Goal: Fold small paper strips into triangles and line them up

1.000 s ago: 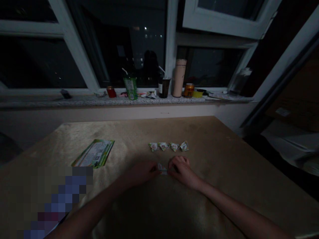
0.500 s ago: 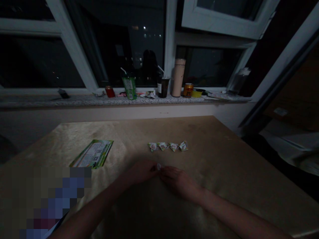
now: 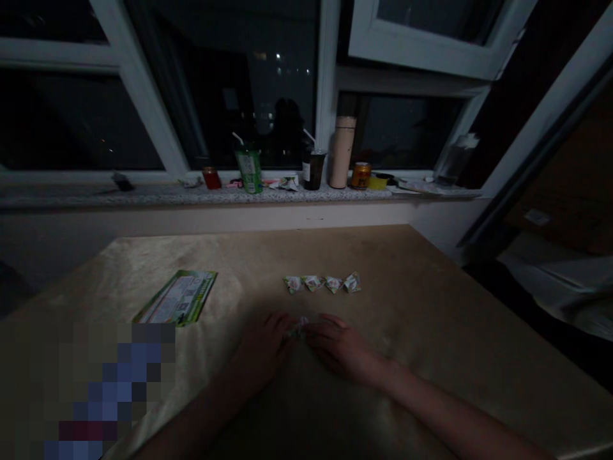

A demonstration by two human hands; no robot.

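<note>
Low over the near middle of the table, a small, crinkled, pale packet (image 3: 301,327) sits between my two hands, partly hidden by the fingers. My left hand (image 3: 266,348) is closed at its left end, the back of the hand upward. From the other side, my right hand (image 3: 341,346) grips the packet with bent fingertips. Just beyond the hands lies a row of several small triangular packets (image 3: 313,282), white and green with reddish prints. A flat green and white printed pouch (image 3: 179,298) lies to the left.
A gold-brown cloth covers the table (image 3: 431,319). On the windowsill (image 3: 282,195) behind stand a green cup (image 3: 249,170), a dark cup (image 3: 313,171) with a straw, a pink flask (image 3: 342,153), a gold can (image 3: 361,176) and a red jar (image 3: 211,178). A blurred patch hides the lower left.
My left hand has shifted slightly left and nearer me, turning its back upward. More of the pale packet shows between the hands. My right hand has barely moved.
</note>
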